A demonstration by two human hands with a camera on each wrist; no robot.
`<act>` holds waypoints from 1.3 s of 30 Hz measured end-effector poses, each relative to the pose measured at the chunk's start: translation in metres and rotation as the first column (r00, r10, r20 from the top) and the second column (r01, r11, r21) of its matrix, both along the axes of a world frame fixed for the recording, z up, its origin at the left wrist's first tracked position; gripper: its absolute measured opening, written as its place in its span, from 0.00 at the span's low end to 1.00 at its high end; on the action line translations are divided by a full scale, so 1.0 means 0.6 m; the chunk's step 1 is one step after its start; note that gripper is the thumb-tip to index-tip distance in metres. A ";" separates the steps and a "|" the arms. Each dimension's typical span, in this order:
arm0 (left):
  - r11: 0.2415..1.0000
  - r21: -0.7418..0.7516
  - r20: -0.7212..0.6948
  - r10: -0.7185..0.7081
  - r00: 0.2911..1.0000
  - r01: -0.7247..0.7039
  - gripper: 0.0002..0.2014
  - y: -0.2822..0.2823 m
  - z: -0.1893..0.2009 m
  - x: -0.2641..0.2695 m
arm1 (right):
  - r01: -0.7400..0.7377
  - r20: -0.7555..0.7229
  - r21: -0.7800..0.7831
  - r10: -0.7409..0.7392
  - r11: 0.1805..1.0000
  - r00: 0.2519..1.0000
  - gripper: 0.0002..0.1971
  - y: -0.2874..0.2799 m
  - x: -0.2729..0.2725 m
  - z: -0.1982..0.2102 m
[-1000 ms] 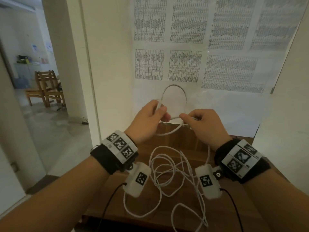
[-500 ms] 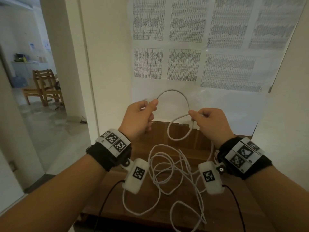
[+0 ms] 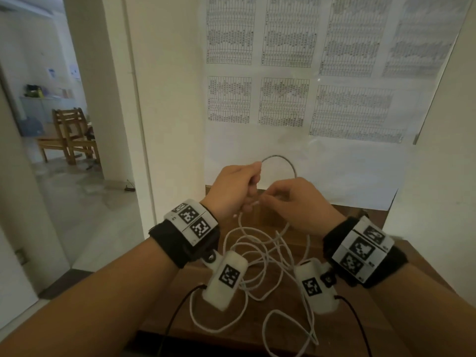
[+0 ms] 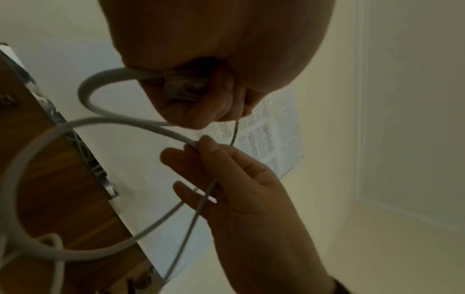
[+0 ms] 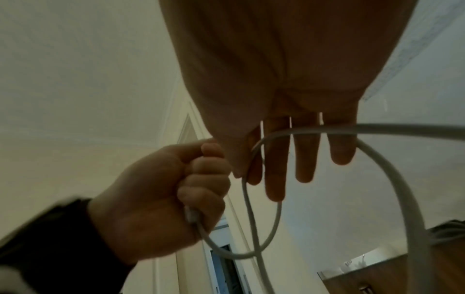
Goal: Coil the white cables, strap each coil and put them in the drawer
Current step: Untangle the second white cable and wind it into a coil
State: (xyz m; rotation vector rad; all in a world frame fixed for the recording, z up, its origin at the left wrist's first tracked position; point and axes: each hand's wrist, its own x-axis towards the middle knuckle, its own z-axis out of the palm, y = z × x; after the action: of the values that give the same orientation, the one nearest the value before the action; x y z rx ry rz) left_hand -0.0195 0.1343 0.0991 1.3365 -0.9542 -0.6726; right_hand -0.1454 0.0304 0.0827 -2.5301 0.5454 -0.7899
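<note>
A white cable (image 3: 277, 156) arches in a small loop above my hands, and the rest of it lies tangled (image 3: 277, 243) on the wooden cabinet top (image 3: 283, 331). My left hand (image 3: 251, 186) is fisted round the cable near its end. The plug (image 4: 185, 87) shows inside that fist in the left wrist view. My right hand (image 3: 268, 199) is right beside it and pinches a stretch of cable (image 4: 198, 142) between thumb and forefinger. Its other fingers (image 5: 304, 159) are straight. A second loop (image 5: 264, 238) hangs below both hands.
Printed sheets (image 3: 283, 99) cover the wall just behind the cabinet. A white wall (image 3: 438, 202) stands close on the right. On the left an open doorway leads to a tiled floor with a wooden chair (image 3: 69, 135).
The hands were apart half a second ago. The right hand has brought its stretch of cable over to the left hand, so they now meet and the loop is smaller.
</note>
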 end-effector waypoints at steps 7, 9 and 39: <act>0.973 -0.072 -0.303 0.190 0.934 -0.221 0.22 0.007 0.018 0.053 | -0.092 0.145 -0.090 0.104 0.992 0.984 0.27 -0.009 -0.026 -0.014; 0.964 -0.072 -0.398 0.208 0.893 -0.257 0.21 0.010 0.013 0.074 | -0.052 0.056 -0.183 0.064 0.982 0.996 0.26 -0.018 -0.031 -0.013; 0.837 -0.543 -0.665 -0.481 0.571 0.072 0.20 0.032 0.060 0.053 | -0.003 -0.399 -0.049 -0.017 0.999 0.917 0.26 0.000 0.003 -0.054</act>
State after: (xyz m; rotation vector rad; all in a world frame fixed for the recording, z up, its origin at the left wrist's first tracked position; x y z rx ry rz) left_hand 0.0126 0.1537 0.1354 0.3319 -0.5252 -1.0864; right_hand -0.1436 0.0302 0.0502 -2.7492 0.6702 -0.2831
